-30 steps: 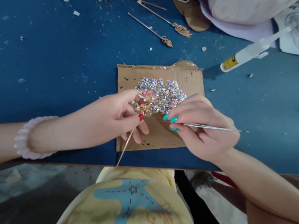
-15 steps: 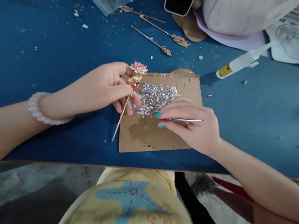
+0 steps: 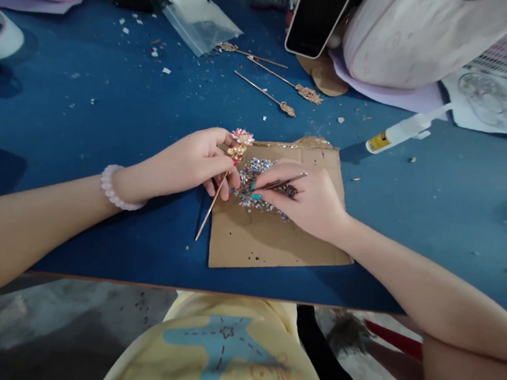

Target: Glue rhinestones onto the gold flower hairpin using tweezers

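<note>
Between the fingers of my left hand (image 3: 200, 159) is a gold hairpin (image 3: 210, 213), its pink flower head (image 3: 243, 136) up and its long stem pointing down toward me. My right hand (image 3: 308, 198) pinches metal tweezers (image 3: 296, 178) between thumb and fingers. Their tips are over a pile of small shiny blue and silver stones (image 3: 255, 168); whether they grip a stone is too small to tell. The pile lies on a cardboard sheet (image 3: 275, 248), partly hidden under my right hand.
Three more hairpins (image 3: 262, 89) lie behind the cardboard. A glue bottle (image 3: 395, 134) is at the back right. Farther back are a plastic bag (image 3: 201, 28), a phone (image 3: 317, 18) and a white pouch (image 3: 403, 43). A tape roll (image 3: 3, 38) sits at the far left.
My right hand has moved left over the stones, and the tweezers have tilted from nearly level to slanting. The hairpin stays in my left hand. The camera view has shifted, showing more of the table's back.
</note>
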Available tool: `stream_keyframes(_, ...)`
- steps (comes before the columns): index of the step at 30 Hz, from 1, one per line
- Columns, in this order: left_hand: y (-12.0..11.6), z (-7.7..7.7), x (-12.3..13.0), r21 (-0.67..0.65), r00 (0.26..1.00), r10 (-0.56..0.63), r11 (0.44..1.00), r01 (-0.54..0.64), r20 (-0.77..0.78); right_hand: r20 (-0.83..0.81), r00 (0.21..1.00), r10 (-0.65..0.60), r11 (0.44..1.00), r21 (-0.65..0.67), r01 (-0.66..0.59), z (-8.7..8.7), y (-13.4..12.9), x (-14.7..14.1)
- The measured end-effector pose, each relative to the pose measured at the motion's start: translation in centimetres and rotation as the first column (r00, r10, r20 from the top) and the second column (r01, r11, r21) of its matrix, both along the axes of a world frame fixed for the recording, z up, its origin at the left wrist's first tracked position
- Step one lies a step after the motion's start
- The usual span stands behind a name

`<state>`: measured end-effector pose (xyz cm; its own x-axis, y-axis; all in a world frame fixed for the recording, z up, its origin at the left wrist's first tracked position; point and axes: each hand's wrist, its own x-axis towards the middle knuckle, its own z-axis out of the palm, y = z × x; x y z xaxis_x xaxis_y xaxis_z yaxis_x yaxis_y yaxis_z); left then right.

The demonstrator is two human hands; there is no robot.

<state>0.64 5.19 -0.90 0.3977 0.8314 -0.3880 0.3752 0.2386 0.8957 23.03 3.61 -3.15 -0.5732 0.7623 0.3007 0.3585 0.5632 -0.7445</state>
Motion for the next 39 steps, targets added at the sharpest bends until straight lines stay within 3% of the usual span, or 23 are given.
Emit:
stream_keyframes(9,-0.02,-0.28,-0.19,0.045,0.999,-0.012,0.999,0.010,0.037,0.001,0.998,0.055,0.991,0.125,-0.054,-0.18,-0.04,0.22)
stream_keyframes(18,0.02,-0.49,-0.28,0.037,0.999,-0.010,0.999,0.009,0.035,0.037,0.992,0.121,0.940,0.317,-0.127,-0.44,-0.06,0.10)
stream_keyframes(39,-0.03,-0.57,-0.31,0.040,0.999,-0.009,0.999,0.007,0.053,0.008,0.995,0.101,0.966,0.239,-0.100,-0.56,-0.19,0.23)
